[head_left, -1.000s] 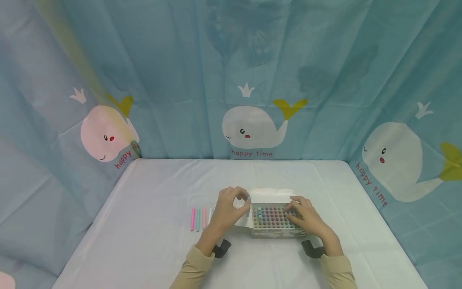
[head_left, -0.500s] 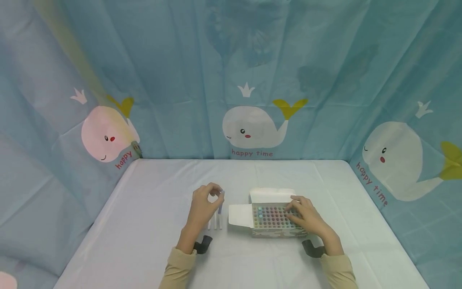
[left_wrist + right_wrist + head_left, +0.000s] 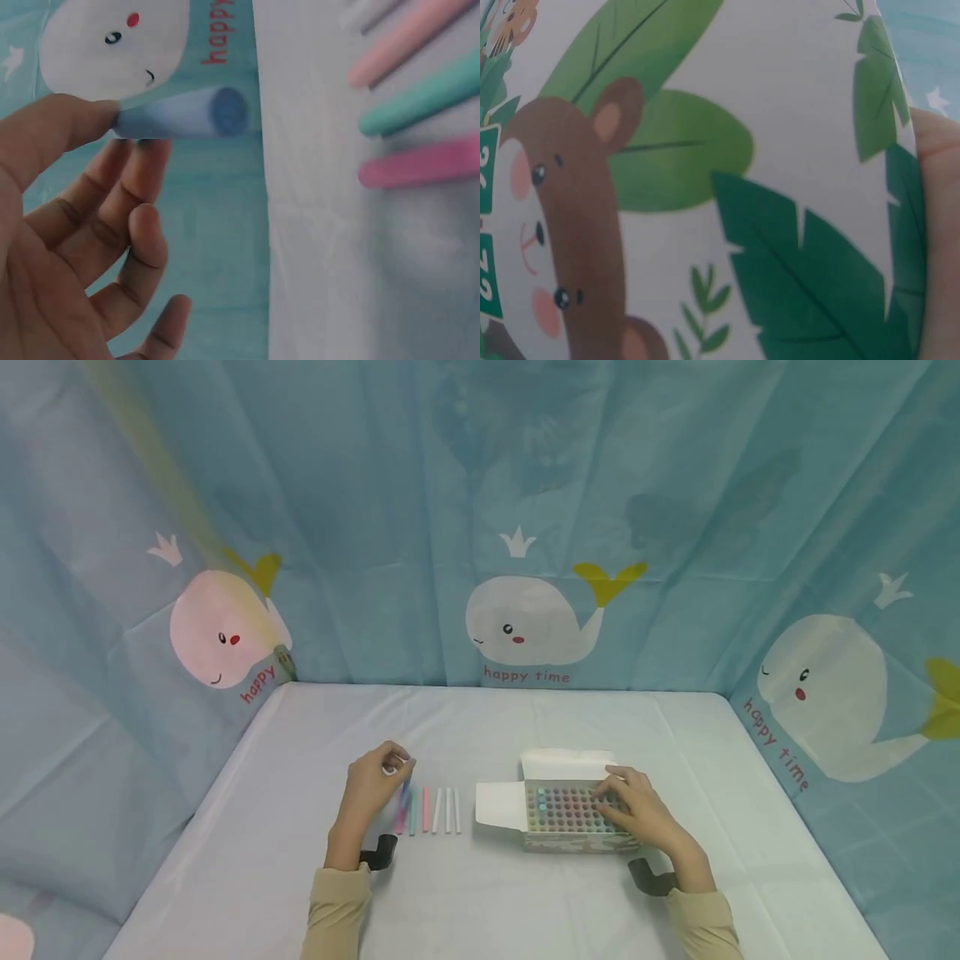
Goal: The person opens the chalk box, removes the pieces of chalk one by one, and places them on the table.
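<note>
My left hand (image 3: 375, 781) pinches a blue marker (image 3: 180, 114) by one end, between thumb and fingertips. In the left wrist view the marker's round, darker end points away from the hand. Below it on the table lie a pink marker (image 3: 424, 161), a teal marker (image 3: 424, 97) and a peach marker (image 3: 426, 810). My right hand (image 3: 637, 810) rests over the right end of an open box (image 3: 577, 842), its fingers bent loosely on top. Rows of coloured round ends show inside. The right wrist view is filled by the box's printed panel (image 3: 802, 112), with a bear and leaves.
Several whitish sticks (image 3: 447, 811) lie between the coloured markers and the box. The box's left flap (image 3: 500, 804) sticks out sideways, and its back flap (image 3: 567, 764) stands behind the rows. A white cloth (image 3: 247, 827) covers the table; a blue whale-print curtain (image 3: 375, 527) surrounds it.
My left hand has carried the blue marker leftwards from beside the box, past the whitish sticks, to above the pink marker. The right hand and box stay in place.
</note>
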### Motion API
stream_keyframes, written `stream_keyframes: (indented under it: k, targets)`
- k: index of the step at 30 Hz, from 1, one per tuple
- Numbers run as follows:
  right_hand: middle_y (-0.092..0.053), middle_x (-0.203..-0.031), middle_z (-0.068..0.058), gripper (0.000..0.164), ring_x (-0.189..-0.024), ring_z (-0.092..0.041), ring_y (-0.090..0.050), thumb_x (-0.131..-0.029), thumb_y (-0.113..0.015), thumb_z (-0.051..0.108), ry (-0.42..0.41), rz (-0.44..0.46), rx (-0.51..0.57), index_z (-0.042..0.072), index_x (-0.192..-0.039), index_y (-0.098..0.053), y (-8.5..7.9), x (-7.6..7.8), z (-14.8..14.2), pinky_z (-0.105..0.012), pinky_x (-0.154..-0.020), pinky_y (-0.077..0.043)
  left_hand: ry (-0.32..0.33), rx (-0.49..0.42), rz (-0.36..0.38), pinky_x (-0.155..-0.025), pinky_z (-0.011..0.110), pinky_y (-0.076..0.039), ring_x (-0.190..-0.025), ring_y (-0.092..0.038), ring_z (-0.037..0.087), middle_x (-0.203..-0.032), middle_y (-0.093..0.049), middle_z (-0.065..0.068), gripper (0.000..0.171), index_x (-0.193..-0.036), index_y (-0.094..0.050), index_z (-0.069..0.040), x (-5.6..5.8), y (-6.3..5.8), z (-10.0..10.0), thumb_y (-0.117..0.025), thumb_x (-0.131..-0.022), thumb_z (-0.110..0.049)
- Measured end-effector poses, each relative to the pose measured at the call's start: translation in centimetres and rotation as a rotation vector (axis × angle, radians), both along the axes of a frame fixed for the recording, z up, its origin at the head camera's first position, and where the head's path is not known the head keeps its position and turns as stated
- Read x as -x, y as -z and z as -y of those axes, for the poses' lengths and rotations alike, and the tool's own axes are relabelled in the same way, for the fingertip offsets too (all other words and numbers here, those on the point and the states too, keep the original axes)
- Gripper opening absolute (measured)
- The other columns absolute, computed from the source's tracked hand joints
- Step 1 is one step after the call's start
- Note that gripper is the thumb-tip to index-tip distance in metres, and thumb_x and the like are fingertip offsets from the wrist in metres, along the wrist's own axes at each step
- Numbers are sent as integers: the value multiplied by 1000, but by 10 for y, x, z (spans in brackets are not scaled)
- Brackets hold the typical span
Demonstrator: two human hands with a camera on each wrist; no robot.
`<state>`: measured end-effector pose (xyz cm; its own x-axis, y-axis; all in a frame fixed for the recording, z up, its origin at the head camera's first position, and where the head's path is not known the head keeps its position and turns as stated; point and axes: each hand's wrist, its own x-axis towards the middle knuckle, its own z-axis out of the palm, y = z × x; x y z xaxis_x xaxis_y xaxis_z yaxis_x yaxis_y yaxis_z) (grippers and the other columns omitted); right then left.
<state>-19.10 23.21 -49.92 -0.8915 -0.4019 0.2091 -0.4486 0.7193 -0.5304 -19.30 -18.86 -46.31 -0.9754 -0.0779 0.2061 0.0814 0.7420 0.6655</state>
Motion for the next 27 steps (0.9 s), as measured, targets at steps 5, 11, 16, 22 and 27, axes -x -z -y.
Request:
stream_keyframes:
  k: [5,11,16,22,27]
  targets:
    - [-38,-127,-16,13,-118,-35,-29,-81,-62,23,-4,-1,12,21,-92,-56,-1,-1,0,-56,-88,-33,-23,64,113,-79,45,-36,-73,-56,17,-79,-62,-1,20,-89,-61,-14,0,10,16,-59,-81,-33]
    - [-38,-126,-17,14,-118,-35,-30,-80,-63,21,-10,-12,3,20,-92,-56,-2,0,1,-56,-88,-33,-59,73,254,-62,36,-43,-63,-54,14,-78,-62,2,23,-90,-62,-8,-1,23,29,-59,-81,-29]
    - [-38,-126,-17,13,-118,-35,-30,-80,-62,21,-4,-8,2,20,-92,-56,-3,0,1,-56,-88,-33,-89,66,308,-57,31,-41,-60,-53,13,-73,-60,2,25,-87,-62,-6,2,33,33,-61,-80,-30]
    - [-38,-127,-17,13,-118,-35,-29,-81,-62,22,2,0,5,21,-92,-55,-3,0,1,-55,-87,-33,-104,82,308,-58,33,-40,-60,-49,15,-69,-57,2,23,-82,-63,-7,5,42,33,-62,-78,-30]
    - [-38,-127,-16,13,-118,-34,-29,-81,-62,23,6,6,-3,22,-92,-55,-2,0,1,-55,-87,-33,-114,112,279,-70,46,-38,-60,-49,15,-67,-57,0,22,-79,-62,-9,5,45,31,-63,-78,-30]
